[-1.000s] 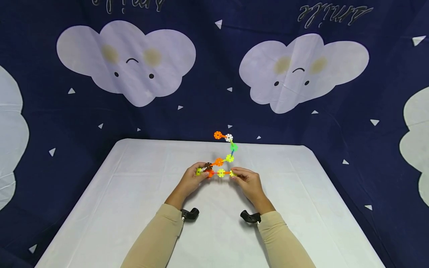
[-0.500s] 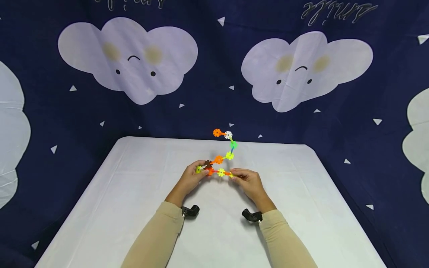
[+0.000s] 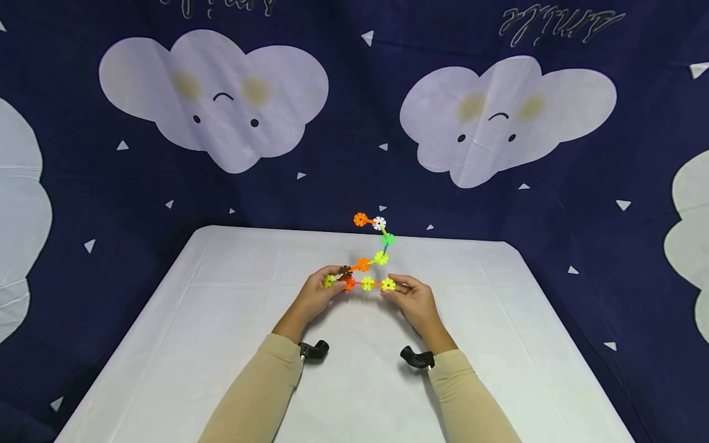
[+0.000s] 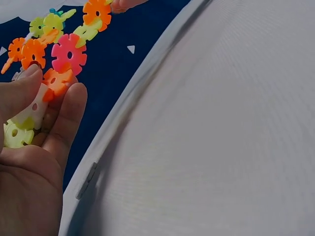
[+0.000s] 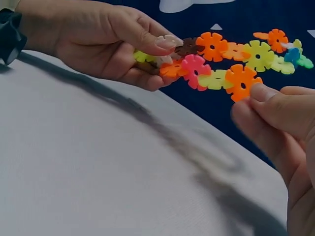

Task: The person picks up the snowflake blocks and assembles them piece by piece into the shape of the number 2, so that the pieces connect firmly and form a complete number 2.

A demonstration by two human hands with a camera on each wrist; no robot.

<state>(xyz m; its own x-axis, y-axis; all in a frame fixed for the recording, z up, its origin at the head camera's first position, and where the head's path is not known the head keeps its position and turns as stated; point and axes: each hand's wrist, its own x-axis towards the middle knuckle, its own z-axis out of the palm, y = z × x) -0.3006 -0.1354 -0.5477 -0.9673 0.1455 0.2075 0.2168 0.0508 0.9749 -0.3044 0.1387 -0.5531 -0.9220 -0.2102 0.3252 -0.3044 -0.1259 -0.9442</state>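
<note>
A chain of interlocking plastic snowflake discs is held up above the table, bending back on itself at the left hand. My left hand pinches it between thumb and fingers near a white disc and a brown disc. At the near row's right end, my right hand has thumb and fingers at a yellow disc. In the right wrist view, the right thumb and index finger pinch by an orange disc; the thumb covers part of it. The far row curves up to another orange disc.
A white-covered table lies under both hands. Behind it hangs a dark blue cloth printed with clouds and triangles. Each wrist wears a black camera mount, one on the left wrist and one on the right wrist.
The right fingers have shifted at the end of the near row, and its yellow end disc shows more fully in the head view. The left hand keeps its hold.
</note>
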